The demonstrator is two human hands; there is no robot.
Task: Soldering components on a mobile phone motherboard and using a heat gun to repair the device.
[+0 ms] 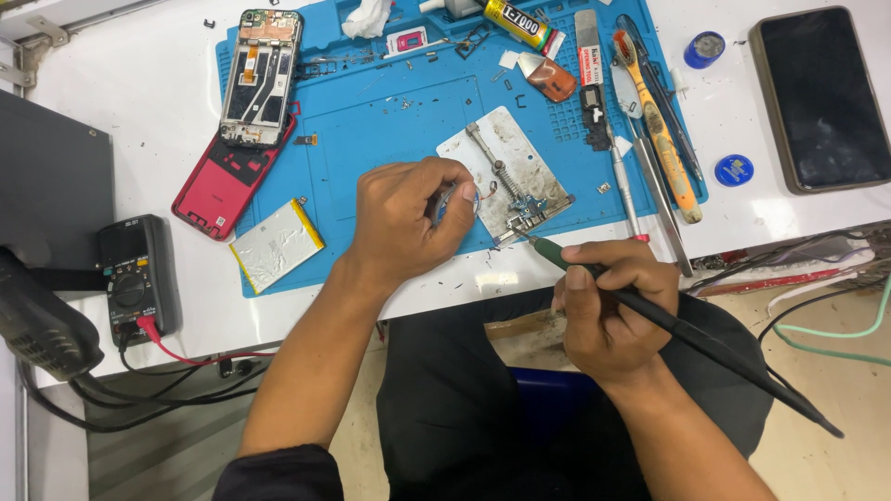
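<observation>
My right hand grips a black soldering iron with a green collar like a pen. Its tip touches a small circuit board clamped in a metal board holder on the blue work mat. My left hand rests on the mat just left of the holder, fingers curled around a small spool of solder wire whose thin end reaches toward the board.
An opened phone frame lies on a red back cover at the mat's left, with a silver battery below. A multimeter stands at the left. Glue tube, tweezers and screwdrivers lie to the right, a dark phone far right.
</observation>
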